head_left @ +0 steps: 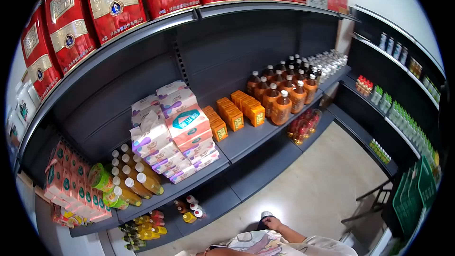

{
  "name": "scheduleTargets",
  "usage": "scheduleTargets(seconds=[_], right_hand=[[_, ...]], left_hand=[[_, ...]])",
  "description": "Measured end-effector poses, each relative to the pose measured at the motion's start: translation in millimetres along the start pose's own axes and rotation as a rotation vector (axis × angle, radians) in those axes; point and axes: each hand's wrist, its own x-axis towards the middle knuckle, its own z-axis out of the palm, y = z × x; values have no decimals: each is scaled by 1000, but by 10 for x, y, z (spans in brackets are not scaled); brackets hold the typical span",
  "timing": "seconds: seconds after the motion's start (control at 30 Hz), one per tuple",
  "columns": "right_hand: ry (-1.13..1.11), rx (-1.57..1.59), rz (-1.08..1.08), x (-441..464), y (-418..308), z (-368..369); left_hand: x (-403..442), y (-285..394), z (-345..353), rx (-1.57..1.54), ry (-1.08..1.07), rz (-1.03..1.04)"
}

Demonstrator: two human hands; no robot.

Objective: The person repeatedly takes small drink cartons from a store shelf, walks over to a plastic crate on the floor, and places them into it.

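My right hand [272, 223] hangs low in front of my body, at the bottom of the view. It is small here, and its fingers look partly bent. Right beside the fingers is a dark thing with a pale rounded tip [267, 214], perhaps a shoe; I cannot tell whether the hand touches it. My left hand does not show; only a bit of that forearm appears at the bottom edge. The shelf in front carries stacked tissue packs [189, 125], orange boxes [231, 114] and brown drink bottles [281, 109].
Red gift boxes [116, 4] line the upper shelf. Yellow drink bottles [137, 187] and pink packs [66, 180] stand at left. Small bottles [192, 208] sit on the bottom shelf. Green crates [412, 199] and another shelf [365, 106] are at right, beyond the pale floor [303, 175].
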Motion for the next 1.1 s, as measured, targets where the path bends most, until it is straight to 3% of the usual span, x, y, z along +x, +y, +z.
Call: scheduleTargets(seconds=[0.07, 0.17, 0.23, 0.33, 0.37, 0.4, 0.47, 0.5, 0.53, 0.57, 0.63, 0.73, 0.87, 0.93, 1.0, 1.1], right_hand=[[-7, -81, -255, 186, -513, -396], [-38, -196, -355, 566, -1609, -1009], [103, -86, -689, 807, -2362, -1383], [465, -72, -1045, 1176, -3397, -1898], [589, -86, -1020, 1276, -3648, -2013], [647, -73, -993, 1524, -3772, -2096], [680, -63, -945, 1845, -4021, -2255], [686, -35, -910, 1988, -4142, -2296], [659, -10, -860, 2191, -4162, -2304], [676, -8, -891, 2321, -4217, -2325], [513, 191, -902, 2527, -4267, -2359], [571, 159, -861, 2781, -4165, -2303], [455, 227, -843, 2578, -4070, -2305], [438, 49, -937, 2352, -3916, -2289], [203, 81, -979, 2118, -3704, -2258], [-46, 93, -991, 1841, -3280, -2063]], left_hand=[[-63, -48, -199, -126, 207, -30], [-120, -125, -519, -313, 515, -57], [111, -93, -790, -80, 621, -21], [402, -166, -1354, 11, 600, -57], [531, -158, -1578, 37, 456, -149], [747, -225, -1771, 114, 347, -5], [891, -378, -2074, 184, 273, 1], [762, -508, -2229, 166, 322, -136], [645, -612, -2373, 150, 374, -272], [620, -733, -2508, 152, 563, -229], [363, -1069, -2841, 336, 968, -346], [-274, -1588, -3204, 421, 1385, -365], [-808, -1946, -3202, 528, 1623, -417], [-789, -1971, -3078, 652, 1723, -446], [-814, -1977, -2911, 799, 1763, -583], [-934, -2165, -2616, 1075, 1722, -565]])
